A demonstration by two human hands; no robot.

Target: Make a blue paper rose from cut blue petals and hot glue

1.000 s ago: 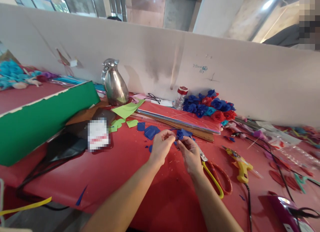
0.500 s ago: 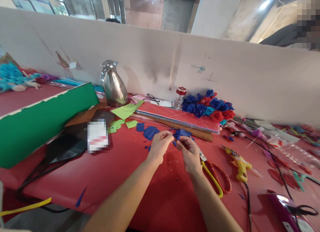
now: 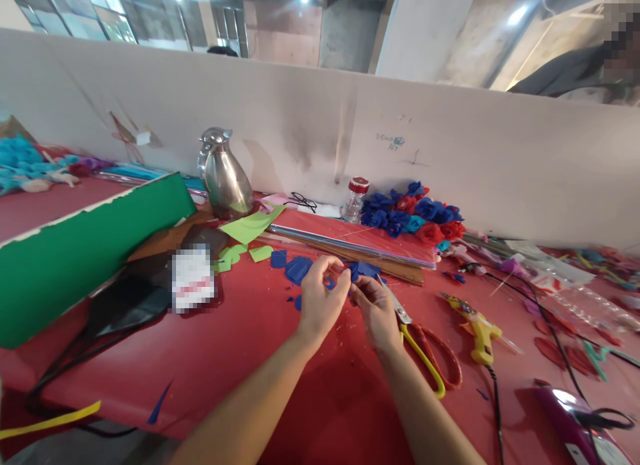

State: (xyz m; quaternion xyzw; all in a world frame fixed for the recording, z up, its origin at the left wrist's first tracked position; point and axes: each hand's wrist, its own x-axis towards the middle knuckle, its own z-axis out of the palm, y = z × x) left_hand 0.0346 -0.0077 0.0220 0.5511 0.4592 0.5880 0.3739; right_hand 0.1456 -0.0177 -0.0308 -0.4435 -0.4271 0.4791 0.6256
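Observation:
Both my hands meet over the red table (image 3: 280, 358), pinching a small blue paper flower (image 3: 361, 271). My left hand (image 3: 320, 301) has thumb and fingers curled on its left side. My right hand (image 3: 374, 308) grips it from below with closed fingers. Loose blue paper pieces (image 3: 295, 267) lie just left of my hands. Red-and-yellow scissors (image 3: 425, 348) lie right beside my right wrist.
A yellow glue gun (image 3: 475, 321) with a black cord lies to the right. Finished blue and red paper flowers (image 3: 413, 215) are piled by the white partition, near a small jar (image 3: 354, 198) and a steel jug (image 3: 225, 178). A green roll (image 3: 75, 251) lies left. Another person is far right.
My hands stay together on the blue flower; my left fingers have shifted their pinch slightly. The view has tilted a little.

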